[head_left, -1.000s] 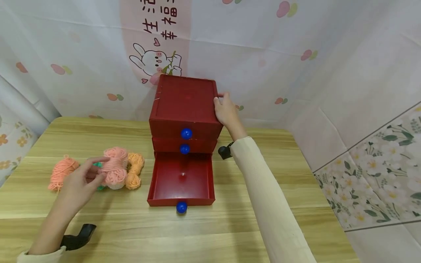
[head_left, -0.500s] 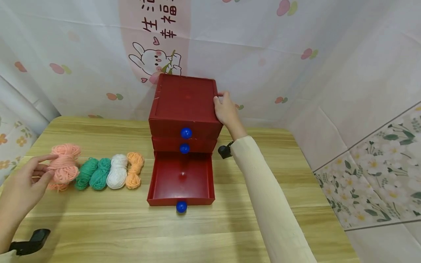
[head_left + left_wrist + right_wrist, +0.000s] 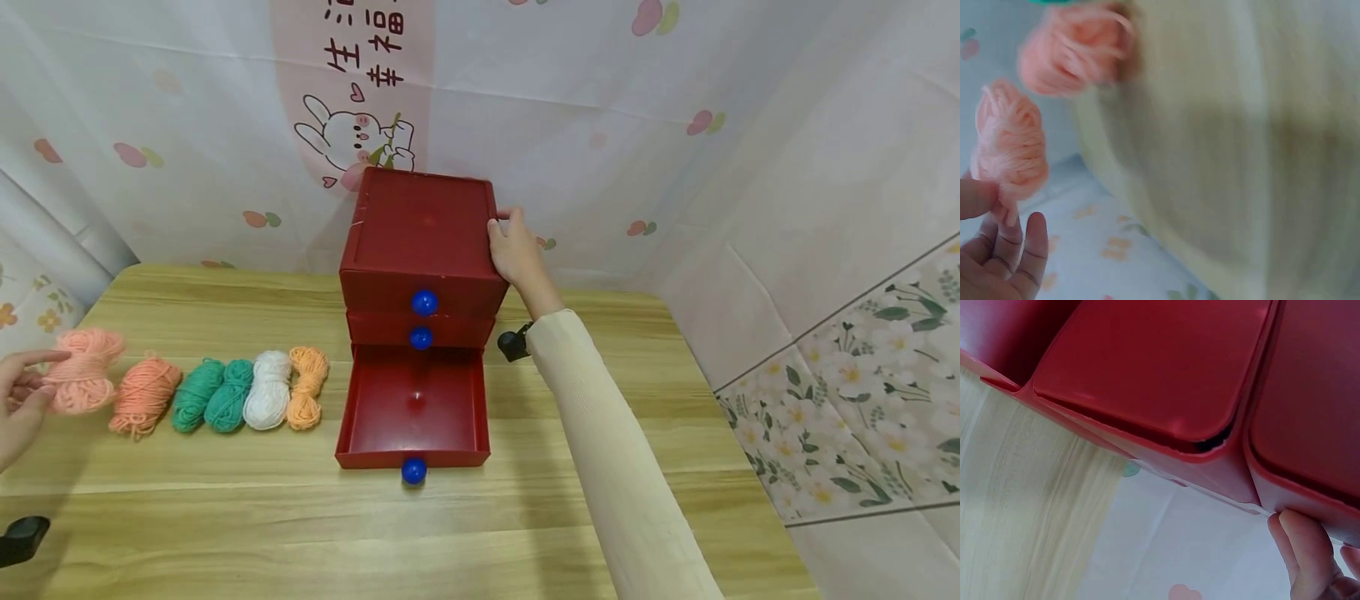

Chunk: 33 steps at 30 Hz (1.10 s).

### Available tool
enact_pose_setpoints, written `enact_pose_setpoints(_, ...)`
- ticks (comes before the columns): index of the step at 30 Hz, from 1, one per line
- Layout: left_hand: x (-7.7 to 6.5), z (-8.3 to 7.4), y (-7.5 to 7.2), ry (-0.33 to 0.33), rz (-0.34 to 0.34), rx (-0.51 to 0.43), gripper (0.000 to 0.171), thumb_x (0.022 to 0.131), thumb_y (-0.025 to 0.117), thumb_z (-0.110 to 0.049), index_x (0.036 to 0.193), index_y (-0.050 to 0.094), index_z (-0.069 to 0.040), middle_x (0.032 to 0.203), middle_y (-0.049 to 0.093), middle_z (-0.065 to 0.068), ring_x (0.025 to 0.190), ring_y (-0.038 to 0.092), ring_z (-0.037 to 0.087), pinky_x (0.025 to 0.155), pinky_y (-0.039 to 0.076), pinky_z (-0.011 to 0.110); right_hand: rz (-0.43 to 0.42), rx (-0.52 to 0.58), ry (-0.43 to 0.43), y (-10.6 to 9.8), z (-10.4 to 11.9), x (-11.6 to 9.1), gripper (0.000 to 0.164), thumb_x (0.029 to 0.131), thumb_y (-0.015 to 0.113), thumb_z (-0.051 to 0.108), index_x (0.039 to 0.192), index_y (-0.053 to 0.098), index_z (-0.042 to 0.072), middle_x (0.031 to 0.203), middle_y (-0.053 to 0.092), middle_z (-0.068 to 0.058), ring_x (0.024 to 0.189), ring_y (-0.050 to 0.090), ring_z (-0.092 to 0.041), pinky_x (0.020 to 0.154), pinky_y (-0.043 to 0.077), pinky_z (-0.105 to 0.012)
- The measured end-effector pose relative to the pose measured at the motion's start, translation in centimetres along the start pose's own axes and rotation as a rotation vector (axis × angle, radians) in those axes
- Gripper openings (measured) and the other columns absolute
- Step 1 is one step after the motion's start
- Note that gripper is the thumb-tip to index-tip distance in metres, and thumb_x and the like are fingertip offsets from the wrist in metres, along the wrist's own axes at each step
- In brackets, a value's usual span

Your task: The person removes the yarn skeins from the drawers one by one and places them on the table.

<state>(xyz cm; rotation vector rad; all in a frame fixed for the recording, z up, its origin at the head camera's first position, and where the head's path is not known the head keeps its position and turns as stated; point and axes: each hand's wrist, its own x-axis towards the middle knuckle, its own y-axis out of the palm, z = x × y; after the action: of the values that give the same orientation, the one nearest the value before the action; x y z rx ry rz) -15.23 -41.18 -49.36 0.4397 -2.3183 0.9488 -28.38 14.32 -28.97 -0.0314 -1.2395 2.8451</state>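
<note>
At the far left of the head view, my left hand (image 3: 21,400) pinches a light pink yarn skein (image 3: 84,372) between thumb and fingers, held above the table. In the left wrist view the thumb grips one end of this pink skein (image 3: 1011,147). Just right of it a coral yarn skein (image 3: 146,393) lies on the table. My right hand (image 3: 517,250) rests against the upper right side of a red drawer cabinet (image 3: 423,225), thumb at the top edge. The cabinet's bottom drawer (image 3: 412,421) is pulled out with nothing in it.
Two green skeins (image 3: 198,395), a white skein (image 3: 267,390) and an orange skein (image 3: 306,387) lie in a row left of the cabinet. Blue knobs (image 3: 424,302) stick out from the drawer fronts. A patterned curtain (image 3: 600,150) hangs behind the wooden table (image 3: 300,533).
My left hand has carried the pink skein leftward, from over the green and white skeins, past the coral one, to the table's left side. The right hand stays on the cabinet.
</note>
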Motion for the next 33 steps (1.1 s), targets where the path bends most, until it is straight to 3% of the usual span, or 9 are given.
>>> enact_pose_setpoints(5, -0.9, 3.9, 0.0, -0.012, 0.039, 0.063, 0.047, 0.088, 0.050, 0.011, 0.127, 0.057, -0.015, 0.065, 0.035, -0.032, 0.047, 0.027, -0.009, 0.038, 0.022, 0.016, -0.003, -0.009, 0.000, -0.1, -0.1, 0.0, 0.045, 0.100, 0.029, 0.036, 0.140, 0.028, 0.014, 0.123, 0.052, -0.017, 0.106, 0.051, -0.029, 0.091, 0.042, -0.044)
enact_pose_setpoints(11, -1.7, 4.7, -0.1, -0.037, 0.099, 0.102, 0.061, 0.076, 0.044, 0.024, 0.128, 0.055, -0.006, 0.080, 0.033, -0.036, 0.056, 0.029, -0.014, 0.041, 0.023, 0.016, -0.008, -0.004, -0.006, -0.1, -0.1, -0.1, 0.045, 0.101, 0.029, 0.036, 0.139, 0.029, 0.014, 0.122, 0.052, -0.018, 0.106, 0.050, -0.030, 0.091, 0.042, -0.044)
enact_pose_setpoints(12, -1.8, 4.6, 0.0, -0.033, 0.107, 0.090, 0.060, 0.075, 0.044, 0.025, 0.127, 0.055, -0.003, 0.082, 0.033, -0.036, 0.059, 0.030, -0.015, 0.042, 0.024, 0.015, -0.008, -0.004, -0.006, -0.1, -0.1, -0.1, 0.045, 0.101, 0.029, 0.036, 0.139, 0.029, 0.014, 0.122, 0.052, -0.018, 0.106, 0.050, -0.030, 0.091, 0.042, -0.044)
enact_pose_setpoints(16, -1.8, 3.5, 0.2, -0.068, 0.136, 0.089, 0.071, 0.076, 0.044, 0.025, 0.128, 0.055, -0.022, 0.085, 0.033, -0.037, 0.061, 0.030, -0.015, 0.045, 0.025, 0.015, -0.007, -0.006, -0.006, -0.1, 0.0, -0.2, 0.045, 0.101, 0.029, 0.036, 0.139, 0.029, 0.014, 0.120, 0.053, -0.017, 0.105, 0.050, -0.030, 0.090, 0.043, -0.044)
enact_pose_setpoints(19, -1.6, 1.7, 0.2, -0.127, 0.180, 0.111, 0.078, 0.080, 0.044, 0.022, 0.127, 0.048, -0.039, 0.081, 0.033, -0.036, 0.058, 0.031, -0.010, 0.045, 0.026, 0.016, -0.011, -0.011, -0.008, 0.0, 0.0, -0.2, 0.045, 0.101, 0.029, 0.036, 0.139, 0.029, 0.013, 0.120, 0.053, -0.017, 0.104, 0.050, -0.030, 0.089, 0.043, -0.044)
enact_pose_setpoints(25, -1.5, -1.9, 0.1, -0.211, 0.264, 0.135, 0.081, 0.083, 0.043, 0.019, 0.123, 0.039, -0.051, 0.076, 0.033, -0.034, 0.056, 0.033, -0.007, 0.044, 0.030, 0.018, -0.012, -0.006, -0.009, 0.0, 0.0, -0.1, 0.045, 0.101, 0.030, 0.036, 0.139, 0.029, 0.013, 0.123, 0.052, -0.017, 0.106, 0.051, -0.030, 0.091, 0.042, -0.045)
enact_pose_setpoints(29, -1.3, -2.5, 0.4, -0.206, 0.293, 0.165, 0.070, 0.081, 0.044, 0.020, 0.127, 0.049, -0.033, 0.081, 0.047, -0.008, 0.063, 0.031, -0.015, 0.045, 0.030, 0.017, -0.018, -0.005, -0.012, 0.0, -0.1, -0.1, 0.045, 0.101, 0.030, 0.035, 0.139, 0.029, 0.012, 0.126, 0.051, -0.019, 0.108, 0.051, -0.030, 0.092, 0.041, -0.045)
enact_pose_setpoints(32, -1.3, -2.3, 0.7, -0.209, 0.327, 0.185, 0.054, 0.081, 0.044, 0.020, 0.129, 0.049, -0.005, 0.082, 0.049, 0.017, 0.065, 0.030, -0.017, 0.045, 0.031, 0.018, -0.022, -0.011, -0.011, 0.1, -0.1, 0.0, 0.045, 0.100, 0.030, 0.035, 0.139, 0.030, 0.012, 0.128, 0.050, -0.019, 0.110, 0.049, -0.031, 0.093, 0.041, -0.046)
enact_pose_setpoints(33, -1.4, -2.2, 0.7, -0.215, 0.336, 0.196, 0.054, 0.082, 0.044, 0.019, 0.130, 0.048, -0.006, 0.082, 0.049, 0.018, 0.065, 0.030, -0.016, 0.045, 0.031, 0.019, -0.020, -0.013, -0.008, 0.1, -0.1, 0.0, 0.045, 0.100, 0.030, 0.035, 0.139, 0.029, 0.012, 0.128, 0.050, -0.019, 0.110, 0.049, -0.031, 0.093, 0.041, -0.046)
